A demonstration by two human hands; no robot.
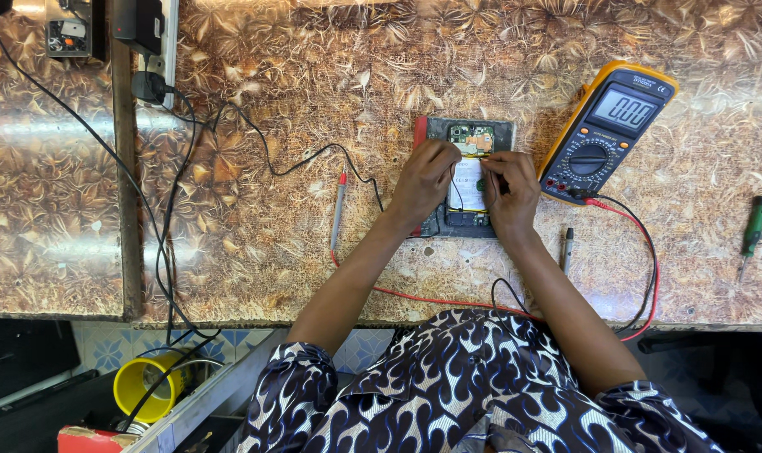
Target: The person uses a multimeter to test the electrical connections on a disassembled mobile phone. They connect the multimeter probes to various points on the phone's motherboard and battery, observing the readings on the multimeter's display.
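The left hand point(425, 178) is resting with bent fingers on the left side of the opened phone point(469, 176), pressing it down. The right hand point(508, 191) is pinching something small over the middle of the phone; what it is cannot be told. The phone is lying flat on the patterned bench point(297, 210), back cover off, its inner parts showing. Just right of it a yellow multimeter point(609, 130) is lying tilted, a red lead point(645, 252) running from it. A red-tipped probe point(338, 210) is lying to the left, a green screwdriver point(754, 228) far right.
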